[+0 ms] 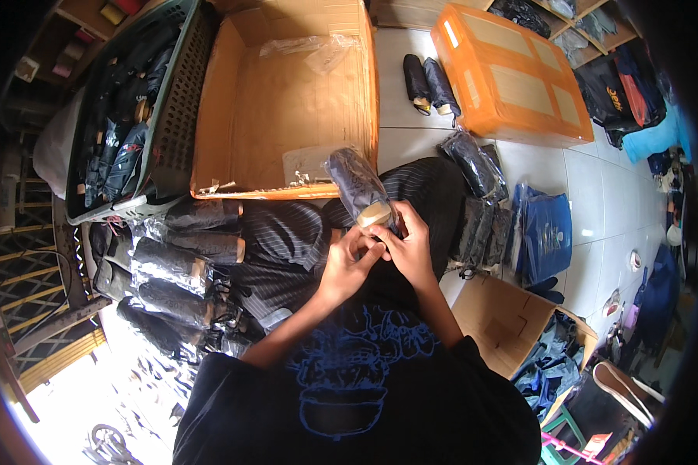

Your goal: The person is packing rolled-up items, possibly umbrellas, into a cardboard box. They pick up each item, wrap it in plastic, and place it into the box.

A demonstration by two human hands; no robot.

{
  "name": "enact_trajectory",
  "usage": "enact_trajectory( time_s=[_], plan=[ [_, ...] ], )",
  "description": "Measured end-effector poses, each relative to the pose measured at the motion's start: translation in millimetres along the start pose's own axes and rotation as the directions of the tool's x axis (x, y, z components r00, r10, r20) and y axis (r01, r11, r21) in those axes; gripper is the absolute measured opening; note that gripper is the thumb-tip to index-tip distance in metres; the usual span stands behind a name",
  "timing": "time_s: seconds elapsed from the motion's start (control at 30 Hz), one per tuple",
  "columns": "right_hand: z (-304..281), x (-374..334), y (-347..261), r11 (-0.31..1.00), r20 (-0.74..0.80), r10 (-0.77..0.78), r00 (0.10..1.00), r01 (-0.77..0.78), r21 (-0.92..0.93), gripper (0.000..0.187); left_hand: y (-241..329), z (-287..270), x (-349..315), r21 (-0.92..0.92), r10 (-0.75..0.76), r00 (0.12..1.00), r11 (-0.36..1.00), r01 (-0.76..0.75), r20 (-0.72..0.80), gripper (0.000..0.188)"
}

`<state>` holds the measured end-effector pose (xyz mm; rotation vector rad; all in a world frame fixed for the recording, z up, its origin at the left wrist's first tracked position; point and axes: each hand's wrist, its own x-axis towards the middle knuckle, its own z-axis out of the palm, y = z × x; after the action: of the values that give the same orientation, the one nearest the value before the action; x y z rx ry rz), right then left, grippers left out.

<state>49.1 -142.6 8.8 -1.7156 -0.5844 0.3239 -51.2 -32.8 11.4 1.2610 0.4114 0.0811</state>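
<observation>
Cardboard box (279, 108) with open top stands just ahead of the left hand (349, 262) and reaches toward its left. Farther to that side, well apart from the hand, is a green plastic crate (180, 101) filled with dark folded umbrellas (124, 159). Ahead and to the right of the right hand (409, 240) lies an orange-taped carton (508, 77). To the left of the left hand, several plastic-sleeved umbrellas (171, 262) lie close together. One folded umbrella (353, 180), wrapped in clear plastic, extends forward from both hands, tilted. The right hand is clamped around its near end, beside the pale handle (374, 215). The left hand is bent at this same end; whether it grips, one cannot tell.
</observation>
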Motion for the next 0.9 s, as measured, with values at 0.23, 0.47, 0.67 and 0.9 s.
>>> enact_trajectory(
  time_s=[0.23, 0.47, 0.67, 0.9],
  plan=[
    [2.3, -20.0, 25.7, 0.993, -0.011, 0.063, 0.998, -0.062, 0.104, 0.034, -20.3, -33.5, -0.4, -0.130, -0.358, 0.919, 0.916, 0.380, 0.167, 0.057],
    [16.3, -52.3, 43.6, 0.972, 0.050, 0.176, 0.983, -0.182, 0.151, 0.046, -21.7, -30.3, 49.3, -0.456, -0.296, 0.955, 0.848, 0.271, 0.018, 0.045],
    [-28.3, -32.5, 29.8, 0.641, 0.390, 0.304, 0.869, -0.490, 0.592, 0.082, -7.5, -3.8, 52.2, -0.077, -0.166, 0.985, 0.984, 0.163, -0.035, 0.054],
    [-77.5, 32.2, 50.9, 0.924, 0.090, 0.292, 0.952, -0.305, 0.230, 0.060, -25.3, 15.0, 54.0, 0.128, -0.200, 0.965, 0.975, 0.180, 0.170, 0.053]
  ],
)
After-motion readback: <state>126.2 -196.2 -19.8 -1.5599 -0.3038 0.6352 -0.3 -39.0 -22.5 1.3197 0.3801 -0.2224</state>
